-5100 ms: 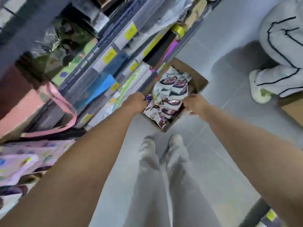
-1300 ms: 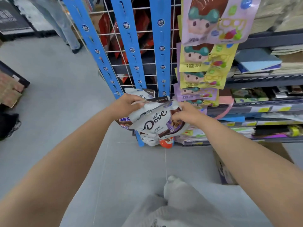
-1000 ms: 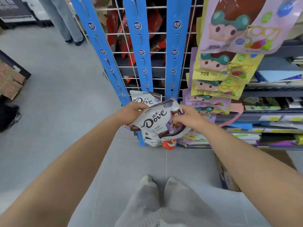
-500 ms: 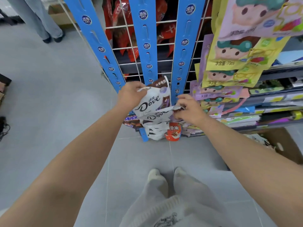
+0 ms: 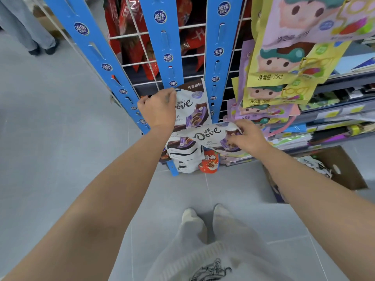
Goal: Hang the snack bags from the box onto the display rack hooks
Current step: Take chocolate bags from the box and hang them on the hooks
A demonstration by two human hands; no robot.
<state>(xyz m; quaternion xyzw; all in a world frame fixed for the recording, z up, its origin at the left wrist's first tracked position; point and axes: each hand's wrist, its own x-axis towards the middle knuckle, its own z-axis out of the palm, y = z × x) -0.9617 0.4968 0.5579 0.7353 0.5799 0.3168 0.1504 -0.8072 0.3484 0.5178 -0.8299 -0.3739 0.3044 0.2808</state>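
The left hand (image 5: 157, 110) pinches the top left corner of a glossy white-and-brown Dove bag (image 5: 192, 104), thumb and fingertips closed on the film right at the middle blue clip strip (image 5: 164, 37). That bag stands upright and flat against the white wire-grid rack (image 5: 192, 55). The right hand (image 5: 248, 136) curls its fingers round the right end of a second Dove bag (image 5: 213, 135), which lies crosswise just below the first, slightly creased.

Three blue plastic strips run down the grid, each flat, with slotted cut-outs and round logo stickers: the middle one, a left strip (image 5: 89, 47) and a right strip (image 5: 220, 47). Under the two held bags more Dove bags (image 5: 184, 157) hang low on the middle strip; their number is unclear. A round orange-red pouch (image 5: 210, 163) sits beside them.

Shiny red packs (image 5: 146, 47) show behind the grid. Pastel cartoon-printed pouches (image 5: 284, 63) overlap in a hanging column on the right. The brown cardboard box (image 5: 345, 169) sits on the grey tiled floor (image 5: 60, 138) at lower right, with crumpled white bags inside, too hidden to count.
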